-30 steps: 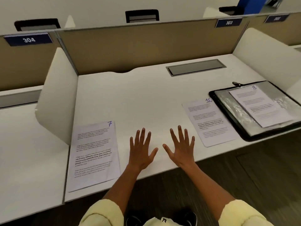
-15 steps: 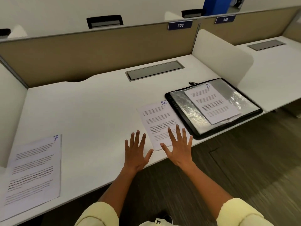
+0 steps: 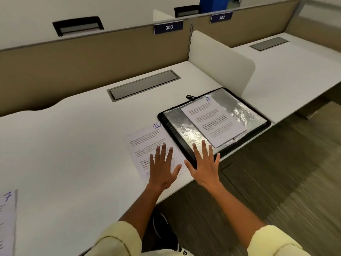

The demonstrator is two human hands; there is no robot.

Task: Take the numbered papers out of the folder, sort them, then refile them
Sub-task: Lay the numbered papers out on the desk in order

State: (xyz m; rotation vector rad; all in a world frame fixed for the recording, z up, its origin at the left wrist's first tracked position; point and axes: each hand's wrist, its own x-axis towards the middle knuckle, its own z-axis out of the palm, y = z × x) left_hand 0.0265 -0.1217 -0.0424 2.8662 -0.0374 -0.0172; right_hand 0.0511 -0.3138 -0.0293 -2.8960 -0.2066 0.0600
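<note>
White printed sheet marked 10 (image 3: 147,145): surface centre, lower part hidden under left hand (image 3: 162,170), grip apart. Right hand (image 3: 204,169), grip apart, covers black open folder (image 3: 214,119) corner, 2 o'clock. Sheet marked 7 (image 3: 7,218): 8 o'clock, cut off.

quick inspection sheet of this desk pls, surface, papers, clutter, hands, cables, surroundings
surface: white desk, grey hatch set in it
job's things: open folder with sheet 8 on it; sheet 10 beside it; sheet 7 at far left edge
clutter: nothing seen
grippers: left hand spread over sheet 10, right hand spread over folder's near corner, both empty
cables: nothing seen
surroundings: tan partition, signs 303 and 302, white divider
</note>
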